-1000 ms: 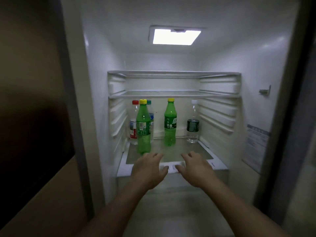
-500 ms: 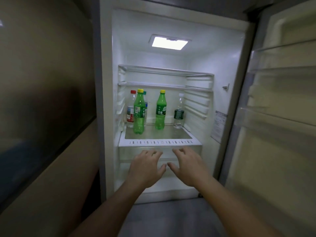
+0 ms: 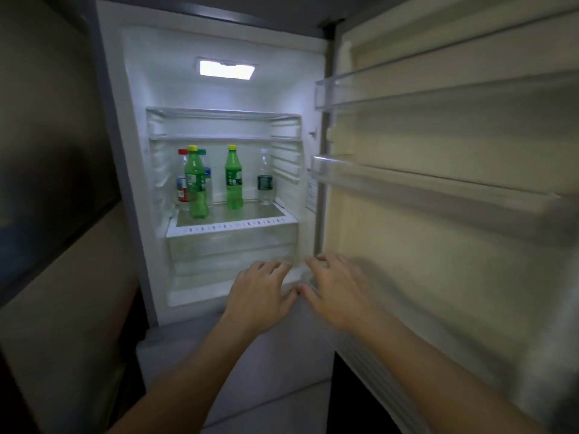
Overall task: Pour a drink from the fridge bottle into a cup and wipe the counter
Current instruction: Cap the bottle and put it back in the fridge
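Fridge [image 3: 175,76] open; green bottles [image 3: 196,186] on far shelf [image 3: 232,228], untaken. Left hand [image 3: 260,297], right hand [image 3: 340,292]: grip apart, empty. Pouring, wiping outstanding.

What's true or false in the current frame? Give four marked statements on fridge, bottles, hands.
1. The fridge door stands open. True.
2. The left green bottle and right green bottle stand upright on the shelf. True.
3. The left hand grips a bottle. False: it holds nothing, fingers spread in front of the fridge.
4. The right hand holds a cup. False: it holds nothing and is open; no cup is in view.
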Demonstrator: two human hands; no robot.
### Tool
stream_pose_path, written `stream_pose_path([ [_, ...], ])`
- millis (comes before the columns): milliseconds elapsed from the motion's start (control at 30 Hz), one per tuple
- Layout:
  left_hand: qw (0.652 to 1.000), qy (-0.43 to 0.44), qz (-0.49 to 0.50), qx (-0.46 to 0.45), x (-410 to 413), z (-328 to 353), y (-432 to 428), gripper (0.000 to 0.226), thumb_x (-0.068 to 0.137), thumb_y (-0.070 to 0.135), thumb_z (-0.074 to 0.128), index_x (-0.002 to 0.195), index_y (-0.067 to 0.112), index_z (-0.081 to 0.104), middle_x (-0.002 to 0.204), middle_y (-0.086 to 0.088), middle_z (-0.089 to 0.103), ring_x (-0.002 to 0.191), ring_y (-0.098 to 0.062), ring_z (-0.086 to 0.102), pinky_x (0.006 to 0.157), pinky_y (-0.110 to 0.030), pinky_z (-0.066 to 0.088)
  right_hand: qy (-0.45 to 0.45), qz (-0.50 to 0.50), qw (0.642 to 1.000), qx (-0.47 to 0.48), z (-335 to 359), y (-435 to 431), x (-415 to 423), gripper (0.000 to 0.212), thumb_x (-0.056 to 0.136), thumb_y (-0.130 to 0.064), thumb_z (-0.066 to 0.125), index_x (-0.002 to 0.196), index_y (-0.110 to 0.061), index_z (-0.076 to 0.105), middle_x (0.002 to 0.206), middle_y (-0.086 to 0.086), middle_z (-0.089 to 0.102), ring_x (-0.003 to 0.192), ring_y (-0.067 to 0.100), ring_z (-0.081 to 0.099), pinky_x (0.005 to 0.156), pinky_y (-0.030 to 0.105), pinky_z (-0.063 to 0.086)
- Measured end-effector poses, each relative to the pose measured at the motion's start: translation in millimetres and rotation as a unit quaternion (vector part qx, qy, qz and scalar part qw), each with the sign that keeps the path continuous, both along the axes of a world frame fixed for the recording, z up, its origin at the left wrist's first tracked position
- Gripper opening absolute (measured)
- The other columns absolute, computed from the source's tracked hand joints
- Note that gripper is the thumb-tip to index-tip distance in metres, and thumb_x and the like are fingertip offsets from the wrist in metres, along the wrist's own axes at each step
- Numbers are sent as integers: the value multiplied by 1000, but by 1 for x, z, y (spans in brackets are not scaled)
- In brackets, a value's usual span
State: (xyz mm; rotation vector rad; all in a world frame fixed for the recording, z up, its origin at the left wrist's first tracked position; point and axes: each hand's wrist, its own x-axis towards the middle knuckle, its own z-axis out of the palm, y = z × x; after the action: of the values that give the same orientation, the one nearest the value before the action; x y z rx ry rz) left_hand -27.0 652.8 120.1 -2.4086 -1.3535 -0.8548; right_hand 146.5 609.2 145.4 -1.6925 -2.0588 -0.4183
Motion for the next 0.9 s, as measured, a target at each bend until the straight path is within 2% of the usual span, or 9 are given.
stream_pose_path([
  [167,998,19,-62,-15,50,-14,-69,54,86,54,44,124,21,65,116,1,70,103,-25,64,79,-40,55,-11,-41,999,27,-11,-90,52,50,86,-50,47,120,-16,62,110,10,64,102,31,60,88,45,51],
  [300,993,3,-116,-32,84,-28,-115,53,90,55,44,130,24,60,124,4,65,113,-21,59,88,-40,53,-36,-72,996,34,-8,-162,78,53,82,-45,65,126,-16,60,118,9,64,108,27,61,89,40,51],
  [433,979,-33,-196,-44,109,-36,-163,52,95,55,41,136,27,55,135,8,59,125,-14,52,99,-34,47,-50,-79,995,42,-12,-226,98,54,86,-41,64,132,-14,57,128,9,61,120,27,56,101,40,47],
  [567,958,-26,-285,-15,128,-44,-201,44,97,48,50,133,25,57,132,7,59,127,-11,50,109,-33,39,-44,-91,994,44,-25,-273,120,53,89,-36,63,137,-16,53,137,7,55,130,25,49,109,42,42],
  [700,956,13,-294,-17,141,-54,-214,52,97,49,46,142,22,51,138,8,56,134,-10,46,118,-36,30,-63,-108,992,36,-42,-295,139,52,91,-33,59,140,-15,51,140,9,53,133,27,47,110,43,41],
  [900,962,72,-261,-23,140,-74,-220,65,96,44,48,150,7,41,148,-3,51,135,-15,48,118,-42,35,-65,-119,990,35,-65,-307,155,52,92,-27,61,141,-14,49,143,10,49,138,27,41,112,44,38],
])
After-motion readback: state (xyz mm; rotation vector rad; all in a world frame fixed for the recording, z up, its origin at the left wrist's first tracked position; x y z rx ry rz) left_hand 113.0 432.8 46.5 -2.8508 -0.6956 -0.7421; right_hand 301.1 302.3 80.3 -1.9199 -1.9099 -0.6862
